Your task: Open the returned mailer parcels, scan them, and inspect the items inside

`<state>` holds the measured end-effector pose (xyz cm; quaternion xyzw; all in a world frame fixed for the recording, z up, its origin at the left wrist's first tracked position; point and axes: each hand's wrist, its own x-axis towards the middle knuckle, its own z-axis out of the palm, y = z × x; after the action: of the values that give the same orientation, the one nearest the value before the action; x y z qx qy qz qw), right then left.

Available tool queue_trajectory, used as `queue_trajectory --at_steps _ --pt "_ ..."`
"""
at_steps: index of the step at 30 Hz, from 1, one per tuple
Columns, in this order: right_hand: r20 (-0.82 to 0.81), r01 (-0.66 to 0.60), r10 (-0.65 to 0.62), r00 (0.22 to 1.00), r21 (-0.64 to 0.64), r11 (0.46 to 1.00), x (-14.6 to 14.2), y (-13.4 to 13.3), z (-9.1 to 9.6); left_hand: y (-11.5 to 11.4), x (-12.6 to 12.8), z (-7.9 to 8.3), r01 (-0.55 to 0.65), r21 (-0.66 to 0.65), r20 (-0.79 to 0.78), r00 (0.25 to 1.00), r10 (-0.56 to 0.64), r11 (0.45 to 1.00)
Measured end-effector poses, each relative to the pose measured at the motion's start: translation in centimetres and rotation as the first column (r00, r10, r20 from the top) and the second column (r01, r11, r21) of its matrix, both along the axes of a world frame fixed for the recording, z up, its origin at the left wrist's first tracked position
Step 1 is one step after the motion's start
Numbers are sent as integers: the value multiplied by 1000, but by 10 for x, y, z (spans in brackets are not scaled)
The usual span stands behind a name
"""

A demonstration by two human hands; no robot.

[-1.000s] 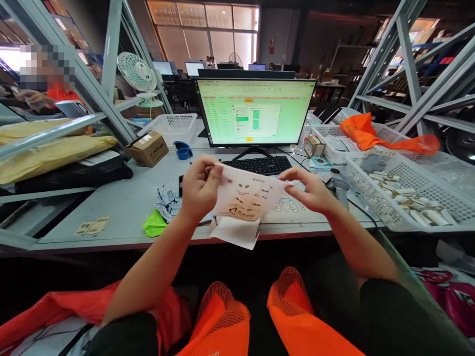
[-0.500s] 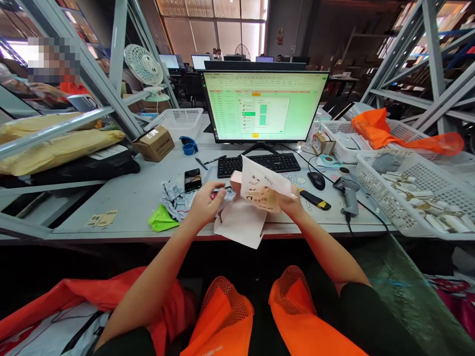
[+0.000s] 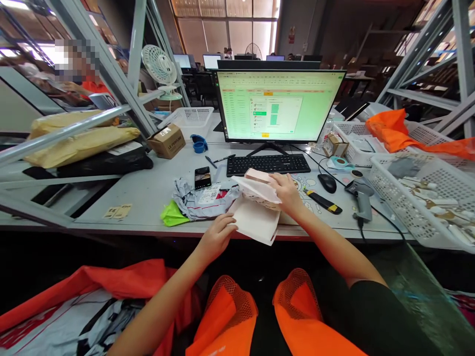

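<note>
Head-worn view, facing forward and down, desk (image 3: 143,194) close below

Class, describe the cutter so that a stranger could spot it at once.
Find the lit monitor, then the keyboard below it. Right of that is the mouse; the cutter lies just nearer the viewer. Unlike the rounded black mouse, it is long, slim and black with yellow parts.

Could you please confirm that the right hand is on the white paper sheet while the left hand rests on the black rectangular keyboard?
Not quite: the head view shows the left hand at the edge of the white cardboard flap, not on the keyboard; the right hand is on the sheet.
</note>
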<state>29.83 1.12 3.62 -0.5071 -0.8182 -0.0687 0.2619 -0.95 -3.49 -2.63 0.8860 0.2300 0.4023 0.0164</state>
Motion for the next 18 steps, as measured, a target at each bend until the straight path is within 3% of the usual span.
queue_trajectory --at_steps 3,5,7,9,13,16,18 --pt "-97 88 -106 990 -174 981 17 6 11 -2 2 30 -34 75 137 990 23 997" --pt "-185 122 -196 963 -349 929 25 8 14 5 5 55 -37 68 217 976 22 997" --pt "-242 93 -234 941 -480 872 31 7 11 20 10 79 -12 3 286 958 11 1000" --pt "-277 0 -180 944 -545 839 32 3 4 39 19 95 31 -101 336 942 5 994" --pt "-381 -166 -79 921 -569 806 22 -13 -11 65 40 99 87 -224 512 858 41 971" --pt "-421 -214 -3 907 -467 858 5 -23 -19 74 57 88 88 -136 715 698 37 987" --pt "-315 -194 56 947 -426 884 -9 -28 -22 79 67 82 29 -117 781 620 74 993"
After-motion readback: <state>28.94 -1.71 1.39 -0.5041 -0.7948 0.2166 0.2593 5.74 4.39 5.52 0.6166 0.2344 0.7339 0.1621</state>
